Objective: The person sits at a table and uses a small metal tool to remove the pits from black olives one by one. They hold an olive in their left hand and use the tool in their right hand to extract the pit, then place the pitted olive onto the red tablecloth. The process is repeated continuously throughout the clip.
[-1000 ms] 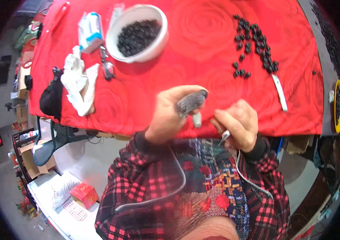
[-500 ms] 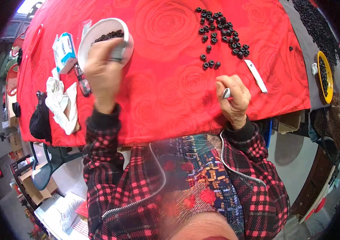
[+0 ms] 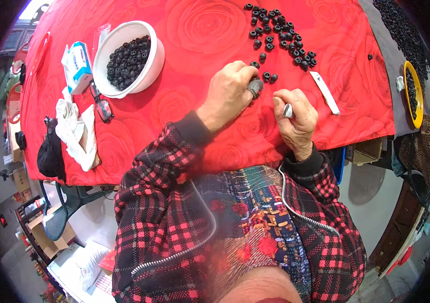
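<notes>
My left hand (image 3: pixel 226 92) is over the table's middle with its fingers curled, at the near end of a scatter of small round black parts (image 3: pixel 280 33), each with a hole. A dark grey wrap or cover (image 3: pixel 256 88) shows at its thumb side. Whatever is between the fingertips is hidden. To the right, my right hand (image 3: pixel 298 118) is closed round a small tool with a silver metal end (image 3: pixel 288 110); the rest of it is inside the fist. Two loose black parts (image 3: pixel 270 77) lie just beyond the gap between my hands.
A white bowl (image 3: pixel 155 63) of similar parts stands at left, beside a blue-white box (image 3: pixel 77 68), eyeglasses (image 3: pixel 105 109) and white cloth (image 3: pixel 76 131). A white strip (image 3: pixel 324 93) lies right. A yellow dish (image 3: pixel 417 113) and more black parts sit on a grey surface at far right.
My left hand has moved from over the white bowl rightward to the scattered black parts. The bowl's contents now show. My right hand has stayed nearly still with the tool.
</notes>
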Tool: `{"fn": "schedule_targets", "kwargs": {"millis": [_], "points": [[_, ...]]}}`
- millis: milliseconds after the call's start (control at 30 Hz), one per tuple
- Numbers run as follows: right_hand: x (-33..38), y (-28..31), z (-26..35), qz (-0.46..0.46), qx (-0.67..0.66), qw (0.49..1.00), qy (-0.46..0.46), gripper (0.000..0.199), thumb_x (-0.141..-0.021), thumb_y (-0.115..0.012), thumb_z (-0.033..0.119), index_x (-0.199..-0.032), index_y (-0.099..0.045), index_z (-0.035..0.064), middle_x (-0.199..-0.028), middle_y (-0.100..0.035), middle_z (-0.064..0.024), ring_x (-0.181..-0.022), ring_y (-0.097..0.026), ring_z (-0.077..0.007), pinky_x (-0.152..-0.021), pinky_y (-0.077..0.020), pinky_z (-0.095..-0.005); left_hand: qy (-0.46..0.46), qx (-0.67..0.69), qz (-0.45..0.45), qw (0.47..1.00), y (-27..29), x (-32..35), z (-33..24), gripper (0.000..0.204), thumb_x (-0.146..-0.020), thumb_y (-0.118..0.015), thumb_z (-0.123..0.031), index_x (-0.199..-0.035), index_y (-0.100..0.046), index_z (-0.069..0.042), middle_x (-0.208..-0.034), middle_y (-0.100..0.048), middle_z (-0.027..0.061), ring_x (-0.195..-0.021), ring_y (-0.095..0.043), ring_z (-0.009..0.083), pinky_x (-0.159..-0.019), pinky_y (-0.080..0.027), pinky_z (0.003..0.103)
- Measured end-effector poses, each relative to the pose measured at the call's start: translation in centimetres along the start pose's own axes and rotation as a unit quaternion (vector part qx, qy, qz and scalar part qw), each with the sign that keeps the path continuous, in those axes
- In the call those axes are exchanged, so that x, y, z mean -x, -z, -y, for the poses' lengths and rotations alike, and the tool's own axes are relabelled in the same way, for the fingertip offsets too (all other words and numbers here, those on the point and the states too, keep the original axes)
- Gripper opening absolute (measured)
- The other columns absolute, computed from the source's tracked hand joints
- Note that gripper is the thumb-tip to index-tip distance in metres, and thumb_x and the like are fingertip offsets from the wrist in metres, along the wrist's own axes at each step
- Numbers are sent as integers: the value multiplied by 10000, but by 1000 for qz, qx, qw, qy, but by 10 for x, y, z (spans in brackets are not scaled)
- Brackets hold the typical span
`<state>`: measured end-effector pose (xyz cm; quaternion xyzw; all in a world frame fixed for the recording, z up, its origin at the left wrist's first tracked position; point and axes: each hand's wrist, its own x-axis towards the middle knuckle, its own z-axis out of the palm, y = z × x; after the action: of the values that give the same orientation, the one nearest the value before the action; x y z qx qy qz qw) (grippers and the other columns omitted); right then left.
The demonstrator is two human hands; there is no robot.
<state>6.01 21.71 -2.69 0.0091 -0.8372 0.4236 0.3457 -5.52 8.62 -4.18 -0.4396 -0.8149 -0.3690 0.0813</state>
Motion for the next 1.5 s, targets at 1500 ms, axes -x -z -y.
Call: {"fn": "schedule_targets", "kwargs": {"millis": [1500], "points": [[-15, -2, 52, 162, -111, 965, 172, 269, -652, -760, 48, -884, -641, -21, -693, -561, -91, -537, -559, -227, -442, -423, -310, 433, 695, 97, 566, 85, 74, -61, 285, -885, -596, -185, -1087, -579, 16, -793, -615, 51, -581, -553, 92, -431, -424, 209]]}}
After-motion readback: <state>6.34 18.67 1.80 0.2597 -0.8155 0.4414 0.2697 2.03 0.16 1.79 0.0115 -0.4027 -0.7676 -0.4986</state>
